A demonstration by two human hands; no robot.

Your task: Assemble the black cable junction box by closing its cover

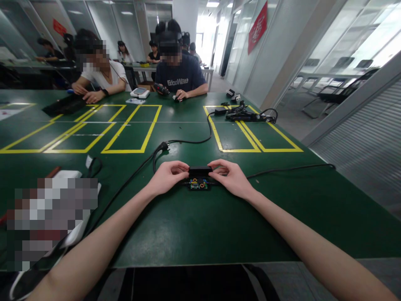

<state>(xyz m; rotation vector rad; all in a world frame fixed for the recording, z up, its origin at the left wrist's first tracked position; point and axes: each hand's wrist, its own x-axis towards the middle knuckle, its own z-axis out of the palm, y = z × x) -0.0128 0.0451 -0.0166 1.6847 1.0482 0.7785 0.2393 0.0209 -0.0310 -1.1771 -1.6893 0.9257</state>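
My left hand point(169, 176) and my right hand point(231, 177) pinch a black plastic cover point(200, 170) from its two ends, thumbs and fingers closed on it. Just on the near side of the cover lies an opened power adapter with a bare circuit board point(199, 184), on which copper-coloured coils show. Cables run out of the adapter to both sides, partly behind my hands. A black cable point(291, 167) stretches from near my right hand to the right table edge. Whether the cover touches the adapter's lower shell, I cannot tell.
A plug point(163, 146) on a black cord lies beyond my left hand. Tangled black adapters and cables point(241, 113) sit at the far right of the green table point(150, 238), among yellow tape outlines. A blurred-out object point(53, 217) is at left. Two people work across the table.
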